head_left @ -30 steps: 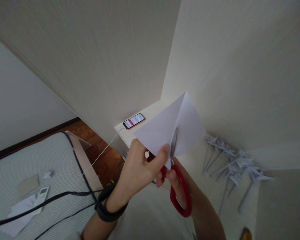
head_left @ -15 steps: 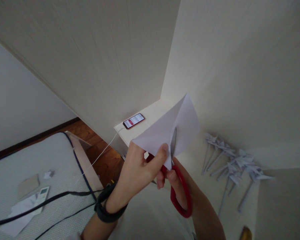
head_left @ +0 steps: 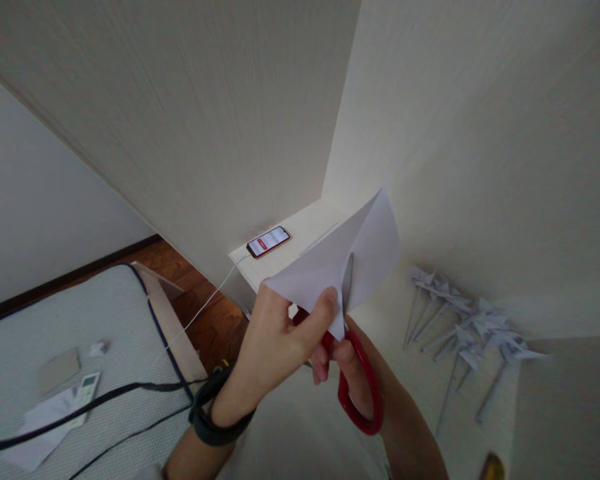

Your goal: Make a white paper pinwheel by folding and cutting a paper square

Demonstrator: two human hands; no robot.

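A creased white sheet of paper (head_left: 320,263) is pinched in my left hand (head_left: 285,333), thumb on top, the other fingers mostly hidden beneath. My right hand (head_left: 347,363) grips red-handled scissors (head_left: 373,387), with the thumb through one handle loop; the other loop is partly hidden behind my hands. One blade lies over the paper and the other is out of sight under it, so the paper sits between them near its lower corner. To the right, several white paper pinwheels (head_left: 470,317) on rolled-paper sticks lie in a heap.
A phone (head_left: 269,242) with its screen lit lies on a pale ledge (head_left: 310,217), a white cable (head_left: 205,303) running from it. At left, a mattress (head_left: 105,307) holds a remote control (head_left: 87,390), paper scraps (head_left: 45,427) and a beige piece (head_left: 59,371). Walls stand behind and right.
The far part of the paper has shifted slightly to the right. The scissor handles have moved slightly left, a little closer together. My left hand has barely moved.
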